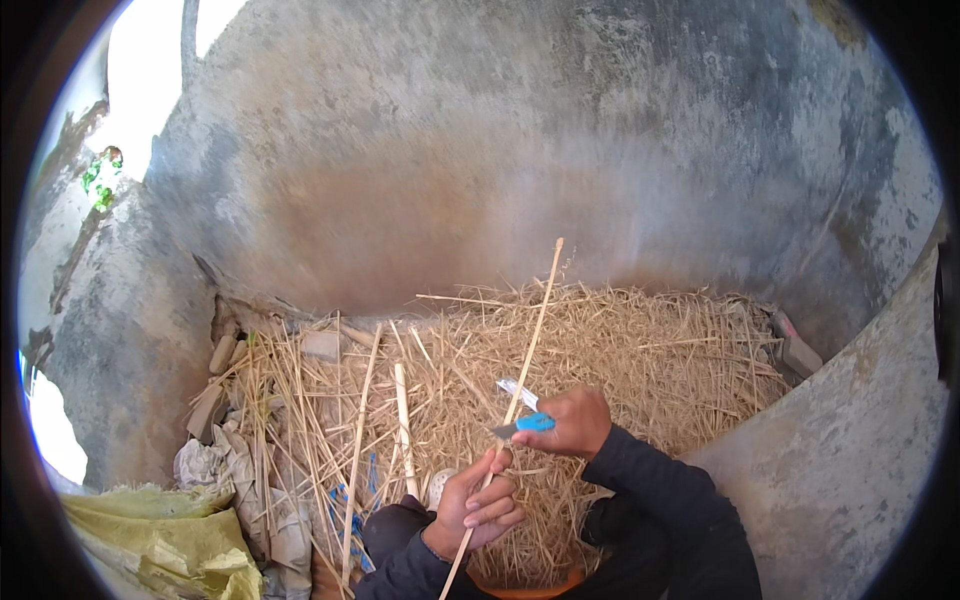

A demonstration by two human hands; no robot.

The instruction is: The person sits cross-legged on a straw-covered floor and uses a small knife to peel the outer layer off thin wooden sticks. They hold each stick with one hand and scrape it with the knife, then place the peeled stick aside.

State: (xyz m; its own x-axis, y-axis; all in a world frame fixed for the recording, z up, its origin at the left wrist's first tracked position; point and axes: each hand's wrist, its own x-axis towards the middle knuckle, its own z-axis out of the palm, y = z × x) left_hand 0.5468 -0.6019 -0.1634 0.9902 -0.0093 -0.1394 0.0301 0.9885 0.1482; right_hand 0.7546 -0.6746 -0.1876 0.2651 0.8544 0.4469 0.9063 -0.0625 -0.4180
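Observation:
A long, thin bamboo strip (pixel 541 310) runs at a slant from the lower edge up toward the wall. My left hand (pixel 474 508) is closed around its lower part. A knife with a blue handle (pixel 535 423) sits in my closed right hand (pixel 577 420), just above the left one. Its blade points left and lies against the strip or very close to it; contact cannot be made out. Beside the knife, a small whitish piece (pixel 516 392) shows behind the strip; what it is remains unclear.
Shavings (pixel 640 365) heap over the floor ahead. Longer strips (pixel 361 450) and a pale stick (pixel 403 425) lie to the left. A yellow-green sack (pixel 170 545) fills the lower left. Behind rises a grey wall (pixel 480 150); another wall (pixel 830 470) stands close on the right.

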